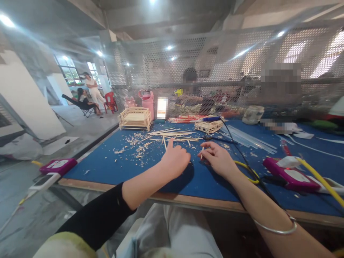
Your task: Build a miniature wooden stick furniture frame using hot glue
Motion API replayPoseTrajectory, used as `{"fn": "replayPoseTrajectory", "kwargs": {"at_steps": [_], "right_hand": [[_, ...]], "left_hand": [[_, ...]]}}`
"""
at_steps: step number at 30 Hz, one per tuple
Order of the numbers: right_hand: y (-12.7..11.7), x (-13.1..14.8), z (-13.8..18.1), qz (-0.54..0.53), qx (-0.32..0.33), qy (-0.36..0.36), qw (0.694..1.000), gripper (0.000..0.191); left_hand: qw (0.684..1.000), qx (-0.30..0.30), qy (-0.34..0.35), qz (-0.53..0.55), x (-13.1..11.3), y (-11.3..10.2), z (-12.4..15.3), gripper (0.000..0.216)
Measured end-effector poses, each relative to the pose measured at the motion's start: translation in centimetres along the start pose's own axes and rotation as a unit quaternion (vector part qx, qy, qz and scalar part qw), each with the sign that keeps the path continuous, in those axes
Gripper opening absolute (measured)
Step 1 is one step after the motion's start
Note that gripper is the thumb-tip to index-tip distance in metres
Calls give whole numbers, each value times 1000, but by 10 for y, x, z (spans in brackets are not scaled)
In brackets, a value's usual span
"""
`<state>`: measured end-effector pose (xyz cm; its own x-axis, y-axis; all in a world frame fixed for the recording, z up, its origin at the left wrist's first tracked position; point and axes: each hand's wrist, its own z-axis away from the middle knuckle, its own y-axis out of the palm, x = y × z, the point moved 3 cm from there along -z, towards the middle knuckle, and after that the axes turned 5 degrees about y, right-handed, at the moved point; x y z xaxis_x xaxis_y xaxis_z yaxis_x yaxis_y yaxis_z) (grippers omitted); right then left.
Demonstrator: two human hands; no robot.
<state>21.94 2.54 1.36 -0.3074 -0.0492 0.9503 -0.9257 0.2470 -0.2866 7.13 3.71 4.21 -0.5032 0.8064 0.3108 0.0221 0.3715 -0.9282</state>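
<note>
My right hand (216,156) pinches a short wooden stick (202,152) upright between thumb and fingers, just above the blue tabletop. Close by on the left, my left hand (174,157) has its index finger stretched forward and its other fingers curled; what they hold, if anything, is hidden. Just beyond the left hand lies a loose pile of thin wooden sticks (174,133). Cut scraps (137,147) are scattered to its left. Behind the pile stand a small wooden model bed (135,118) and, farther right, a small wooden frame (208,126) with a blue pen-like tool (211,118) on it.
Clear plastic strips (249,139) lie at right. A black cable (233,134) and yellow cable (248,170) run near my right forearm. Purple-and-white devices (291,175) sit at both table ends. A pink bottle (147,104) stands before the perforated screen (228,61); people are beyond.
</note>
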Motion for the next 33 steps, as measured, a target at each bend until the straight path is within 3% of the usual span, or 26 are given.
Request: {"fn": "replayPoseTrajectory", "kwargs": {"at_steps": [5,12,17,22,28,30,33], "right_hand": [[1,-2,-1,22,0,-25,999,24],[8,-2,3,49,43,-38,997,26],[20,9,2,71,107,-58,990,14],[23,34,-17,70,113,-90,987,15],[31,39,-30,64,127,-109,984,21],[35,30,-29,70,138,-114,981,21],[41,18,-25,88,164,-126,974,17]], "left_hand": [[996,-3,-52,78,15,2,3,20],[954,-121,-168,215,48,-3,34,22],[928,-168,-181,277,57,2,58,23],[851,-253,-251,385,56,8,65,19],[705,-298,-289,575,40,21,62,9],[688,-296,-293,594,33,23,62,6],[694,-285,-292,593,26,24,63,3]]}}
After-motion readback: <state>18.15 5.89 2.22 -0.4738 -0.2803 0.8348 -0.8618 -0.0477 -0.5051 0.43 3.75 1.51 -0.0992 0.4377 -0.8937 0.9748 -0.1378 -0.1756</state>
